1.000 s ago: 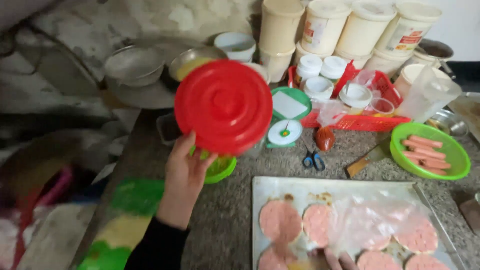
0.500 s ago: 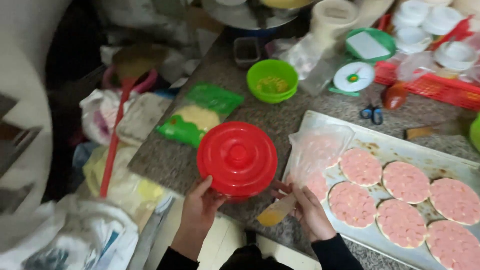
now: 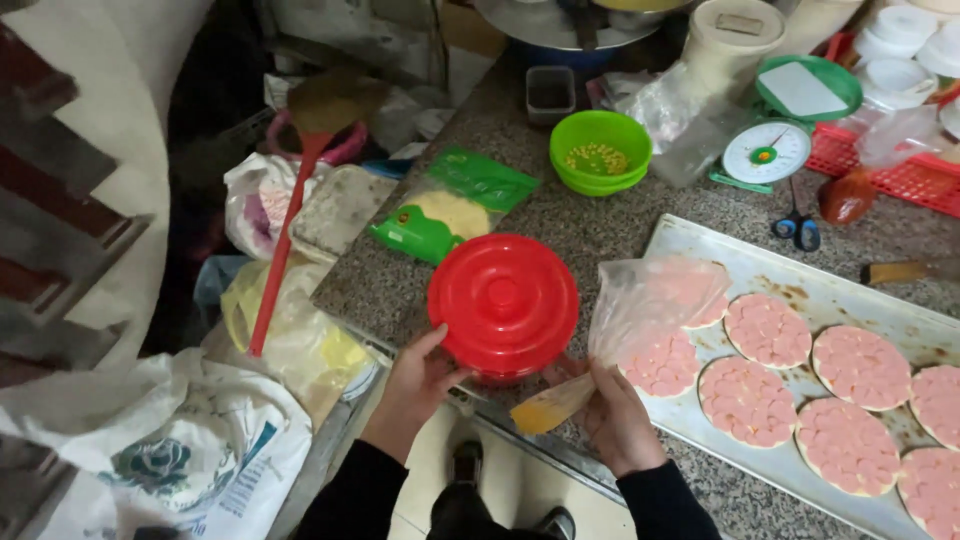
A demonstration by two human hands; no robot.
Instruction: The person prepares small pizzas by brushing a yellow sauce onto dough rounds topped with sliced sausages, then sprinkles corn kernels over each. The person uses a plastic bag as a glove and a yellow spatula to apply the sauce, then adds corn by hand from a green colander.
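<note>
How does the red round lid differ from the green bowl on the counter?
The red lid is wider than the green bowl. The lid shows a ridged, domed top with a centre knob; the bowl stands open side up with yellow bits inside. The left hand touches the lid at the counter's near edge; the bowl stands untouched farther back. Both are round, bright and look like plastic.

The red lid (image 3: 503, 303), which the left hand (image 3: 418, 375) holds up high in front of the tubs a second ago, now sits low at the near edge of the stone counter (image 3: 580, 235), the hand gripping its left rim from below. The right hand (image 3: 612, 410), barely showing then at the tray (image 3: 800, 290), now holds a clear plastic bag (image 3: 650, 300) and a yellowish scraper (image 3: 552, 404) just right of the lid.
</note>
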